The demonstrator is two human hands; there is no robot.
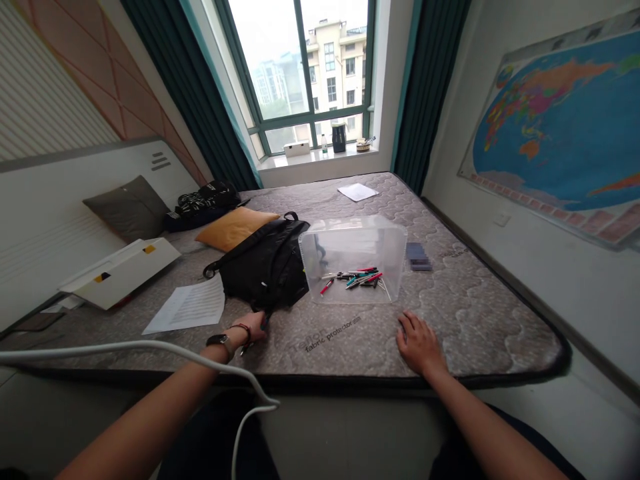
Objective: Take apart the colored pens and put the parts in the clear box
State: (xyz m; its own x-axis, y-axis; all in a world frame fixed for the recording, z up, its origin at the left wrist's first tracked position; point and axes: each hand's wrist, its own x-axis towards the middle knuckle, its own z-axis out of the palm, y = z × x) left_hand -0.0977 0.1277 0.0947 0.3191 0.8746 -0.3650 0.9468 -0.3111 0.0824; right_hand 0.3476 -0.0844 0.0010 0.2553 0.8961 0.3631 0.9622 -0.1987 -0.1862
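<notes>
My left hand (254, 327) rests at the mattress's near edge, just below a black backpack (263, 263), and is shut on a dark pen (245, 347) whose tip pokes out beneath my fingers. My right hand (419, 343) lies flat on the quilted grey mattress (465, 333), its fingers spread and holding nothing. Ahead of it stands a transparent plastic box (353, 233). Inside the box lie several pens (353, 279) in red, teal and black. The backpack touches the box's left wall.
A white cable (150, 347) runs across my left forearm. Printed sheets (187, 307), a white flat case (120, 272), cushions and a dark bag lie to the left. A sheet of paper lies farther back. A dark blurred item sits right of the box. A wall map hangs right.
</notes>
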